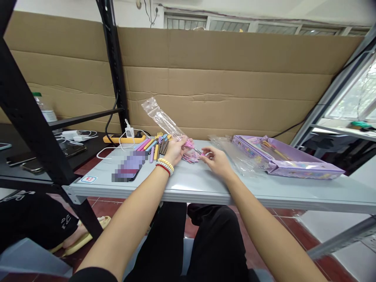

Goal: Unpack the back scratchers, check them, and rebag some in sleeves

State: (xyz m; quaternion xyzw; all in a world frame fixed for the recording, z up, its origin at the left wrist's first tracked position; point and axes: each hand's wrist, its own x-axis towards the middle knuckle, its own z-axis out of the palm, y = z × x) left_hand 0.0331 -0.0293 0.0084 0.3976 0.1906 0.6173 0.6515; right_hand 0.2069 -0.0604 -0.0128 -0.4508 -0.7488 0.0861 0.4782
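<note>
My left hand (pixel 175 150), with beaded bracelets at the wrist, is closed on a pink thing (pixel 188 144); its exact kind is too small to make out. A long clear plastic bag (pixel 164 119) sticks up behind that hand. Opposite, my right hand (pixel 217 159) pinches a small pink piece (pixel 202 154) at the end of a thin dark rod reaching towards the left hand. Pink patterned pieces (pixel 190 157) lie below the left fingers. Beside the left hand lie several colourful pens (pixel 151 144), some with fork-shaped or figure tops.
A phone (pixel 131 166), partly blurred out, lies left of the pens. Clear plastic wrapping (pixel 239 154) and an open purple box (pixel 305 170) sit on the right. Behind are an orange power strip (pixel 120 139) with a white charger and a cardboard wall (pixel 220 82). A person's foot (pixel 75 237) shows lower left.
</note>
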